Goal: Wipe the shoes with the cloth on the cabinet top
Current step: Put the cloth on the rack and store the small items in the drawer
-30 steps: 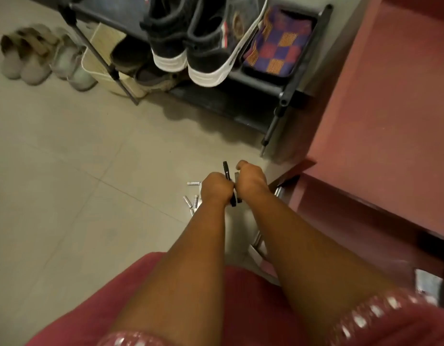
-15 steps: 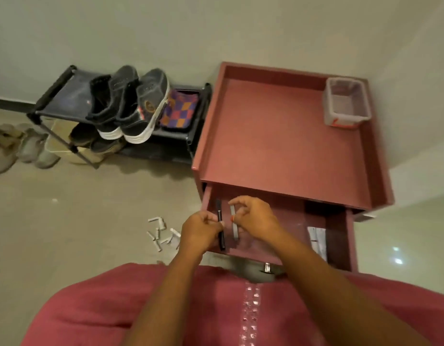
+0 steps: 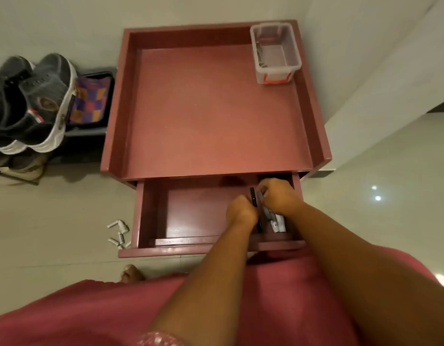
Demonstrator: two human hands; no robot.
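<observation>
A pair of dark sneakers with white soles (image 3: 41, 101) stands on a black rack at the left. A purple and orange checkered cloth (image 3: 90, 102) lies on the rack beside them. The red cabinet top (image 3: 216, 108) carries no cloth. Both hands are inside the open drawer (image 3: 191, 213) below it, at its right side. My left hand (image 3: 241, 213) is closed on a slim black object (image 3: 253, 197). My right hand (image 3: 278, 196) pinches a slim grey object (image 3: 266, 211) right next to it.
A clear plastic box (image 3: 276, 53) with a red clip sits in the far right corner of the cabinet top. White packets (image 3: 278, 224) lie in the drawer's right end. Several small white pieces (image 3: 118, 231) are scattered on the floor left of the drawer. More footwear sits under the rack.
My view swung from the floor and rack up over the cabinet. Both hands, still holding the slim objects, moved from above the floor into the right end of the open drawer.
</observation>
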